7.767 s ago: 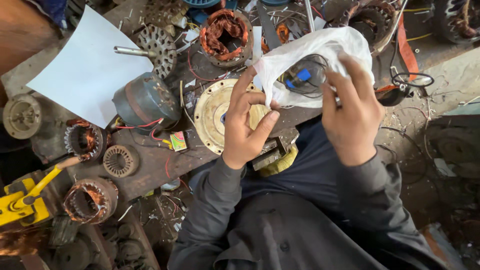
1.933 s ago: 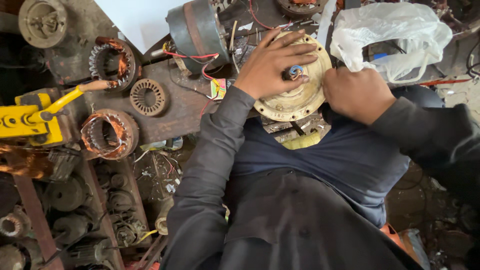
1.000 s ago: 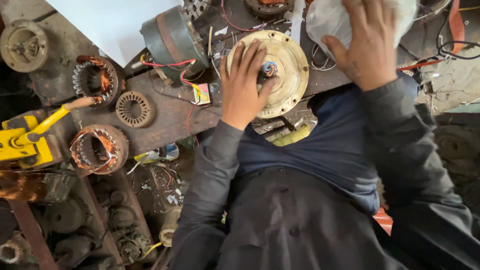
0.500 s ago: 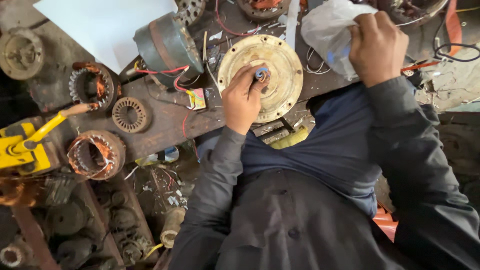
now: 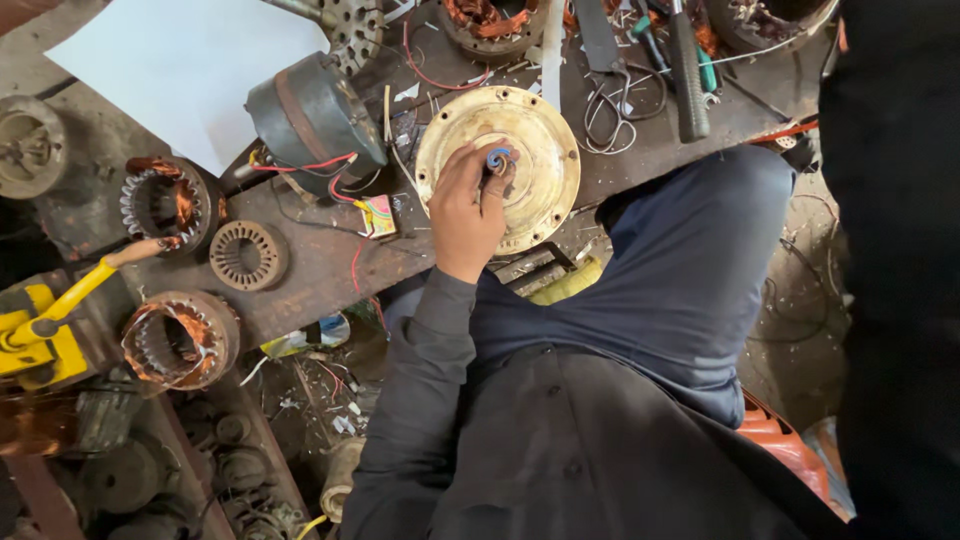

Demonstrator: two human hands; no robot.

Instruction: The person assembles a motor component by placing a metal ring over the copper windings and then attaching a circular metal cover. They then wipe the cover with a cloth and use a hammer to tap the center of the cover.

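Note:
My left hand (image 5: 468, 205) rests on a round brass-coloured motor cover plate (image 5: 545, 135) that lies flat on the rusty workbench. Its fingertips pinch a small blue ring-shaped part (image 5: 497, 157) at the plate's centre hole. My right hand is out of sight. Only its dark sleeve (image 5: 890, 250) fills the right edge of the view and hides whatever lies behind it.
A grey motor housing (image 5: 310, 110) with red wires and a white sheet (image 5: 190, 60) lie left of the plate. Copper-wound stators (image 5: 160, 200) (image 5: 180, 340), a bare stator core (image 5: 247, 255) and a yellow tool (image 5: 40, 335) sit further left. Scissors (image 5: 610, 110) and a black-handled tool (image 5: 685, 70) lie behind.
My right hand and the white plastic bag it held have left the view to the upper right. My left hand stays at the plate's centre with the blue part.

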